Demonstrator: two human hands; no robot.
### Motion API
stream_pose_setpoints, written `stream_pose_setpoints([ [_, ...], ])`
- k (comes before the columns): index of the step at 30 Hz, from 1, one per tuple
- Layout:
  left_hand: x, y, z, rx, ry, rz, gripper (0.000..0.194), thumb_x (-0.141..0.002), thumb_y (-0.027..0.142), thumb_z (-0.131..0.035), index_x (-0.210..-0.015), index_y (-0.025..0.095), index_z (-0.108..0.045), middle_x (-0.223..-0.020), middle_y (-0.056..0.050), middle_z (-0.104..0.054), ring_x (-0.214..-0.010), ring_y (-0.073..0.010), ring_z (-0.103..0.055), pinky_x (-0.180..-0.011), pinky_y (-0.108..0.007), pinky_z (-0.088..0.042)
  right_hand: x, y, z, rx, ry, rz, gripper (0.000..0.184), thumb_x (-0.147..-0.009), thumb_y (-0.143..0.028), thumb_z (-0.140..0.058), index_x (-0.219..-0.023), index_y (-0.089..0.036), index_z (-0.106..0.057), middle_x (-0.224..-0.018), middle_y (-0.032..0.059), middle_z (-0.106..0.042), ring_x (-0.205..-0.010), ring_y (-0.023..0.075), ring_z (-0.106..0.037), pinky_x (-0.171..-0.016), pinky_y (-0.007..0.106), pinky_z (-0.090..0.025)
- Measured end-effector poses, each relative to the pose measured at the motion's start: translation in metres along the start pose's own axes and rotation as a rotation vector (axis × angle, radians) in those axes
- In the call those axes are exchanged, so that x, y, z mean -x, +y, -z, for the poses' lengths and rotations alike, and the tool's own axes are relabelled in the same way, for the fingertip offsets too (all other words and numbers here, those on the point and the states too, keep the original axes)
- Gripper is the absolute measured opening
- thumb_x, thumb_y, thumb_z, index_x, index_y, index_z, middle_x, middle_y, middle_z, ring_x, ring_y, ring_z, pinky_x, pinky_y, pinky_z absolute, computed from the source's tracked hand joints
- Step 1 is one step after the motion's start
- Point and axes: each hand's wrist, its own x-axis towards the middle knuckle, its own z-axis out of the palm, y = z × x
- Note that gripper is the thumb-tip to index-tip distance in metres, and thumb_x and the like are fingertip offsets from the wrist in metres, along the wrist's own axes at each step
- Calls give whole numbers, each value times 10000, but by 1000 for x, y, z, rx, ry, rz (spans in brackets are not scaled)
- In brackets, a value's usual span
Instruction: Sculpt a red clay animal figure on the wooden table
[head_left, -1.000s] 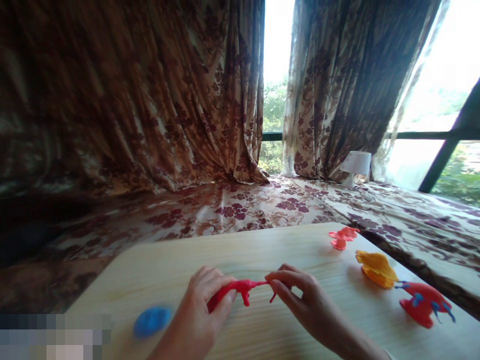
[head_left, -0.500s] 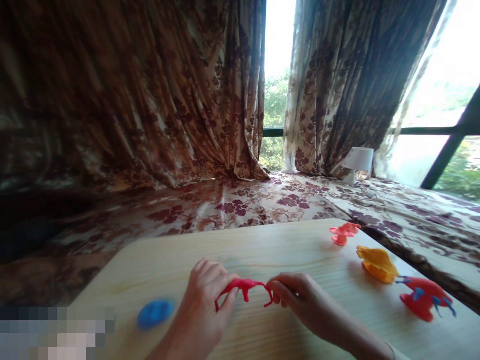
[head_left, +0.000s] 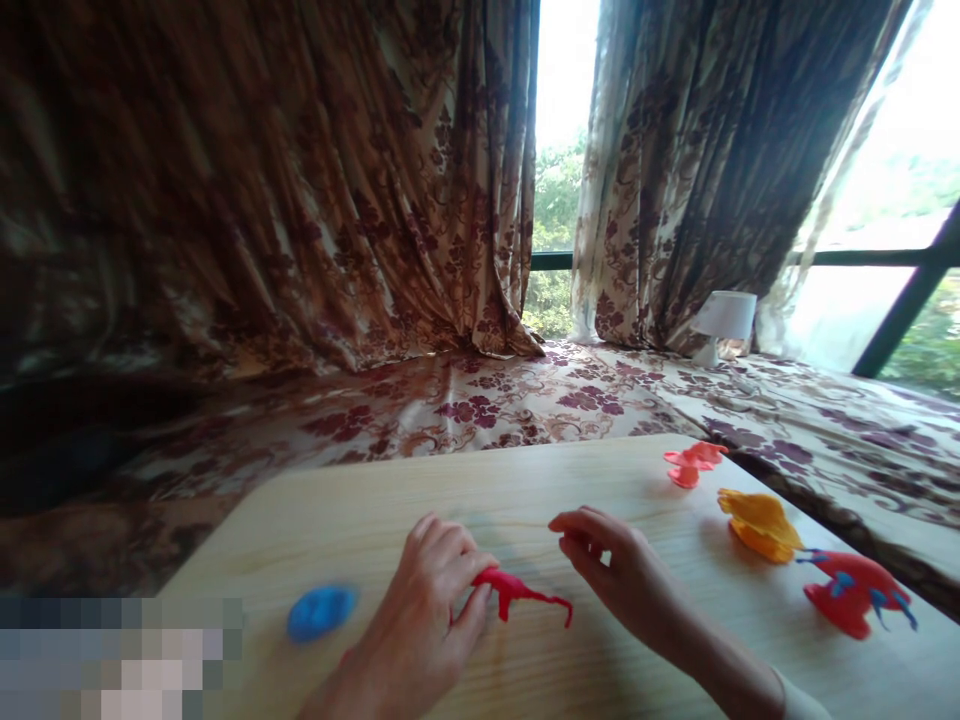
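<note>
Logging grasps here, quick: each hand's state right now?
Left hand: closed, pinching the red figure.
Right hand: open, loosely curled, nothing visible in it.

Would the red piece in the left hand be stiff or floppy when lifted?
The red piece seems fairly stiff, since it juts sideways from the left hand. Its thin, hooked end might bend or snap easily.

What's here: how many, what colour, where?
Table: one, pale wood, foreground
Disc: one, blue, table's left
Far figure: one, coral, table's right
Middle figure: one, yellow, table's right
Near figure: one, red-blue, table's right
Lamp: one, white, beyond table
Cloth: uncounted, cream floral, behind table
Curtains: at least two, brown floral, background
Windows: two visible, dark frames, background
Greenery: uncounted, green, outside
Thin piece: one, crimson, centre
Sleeve: one, pale, bottom right
Left hand: one, bare, pinching thin piece
Right hand: one, bare, right of it
</note>
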Motion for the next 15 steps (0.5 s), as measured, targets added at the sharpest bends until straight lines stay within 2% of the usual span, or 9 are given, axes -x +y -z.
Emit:
stream_pose_setpoints([
  [3,0,0,0,-20,-18,-3,177,-857,99,-439,-884,204,-579,-871,-13,-579,-911,-182,-523,-1026,-509,-271,0,-4,3,7,-113,-14,191,-877,-206,-515,-907,-185,-703,-695,2,-631,-595,135,-553,-559,231,-413],
  [6,0,-1,-4,-53,-30,9,170,-846,97,-444,-841,190,-587,-855,-24,-584,-886,-189,-530,-991,-510,-316,3,-13,3,34,-263,5,259,-894,-209,-502,-755,-193,-719,-738,7,-626,-620,122,-558,-570,217,-399],
  [9,0,-4,-6,-50,-8,17,170,-834,109,-479,-882,197,-617,-849,-23,-596,-881,-195,-540,-964,-500,-351,5,-18,2,61,-296,-13,255,-883,-191,-509,-747,-190,-725,-745,8,-623,-614,113,-559,-569,208,-387],
  [12,1,-2,-2,-80,106,-18,202,-806,119,-535,-966,208,-620,-876,-18,-611,-914,-202,-552,-987,-503,-331,4,-16,0,80,-297,-13,245,-871,-166,-497,-821,-189,-735,-764,17,-638,-636,118,-576,-583,205,-387],
  [15,9,9,4,-190,255,-74,239,-788,130,-571,-1013,206,-598,-913,-33,-621,-998,-235,-545,-1010,-512,-296,4,-12,0,88,-305,-9,258,-848,-138,-487,-856,-196,-738,-791,21,-652,-650,121,-591,-587,202,-389],
])
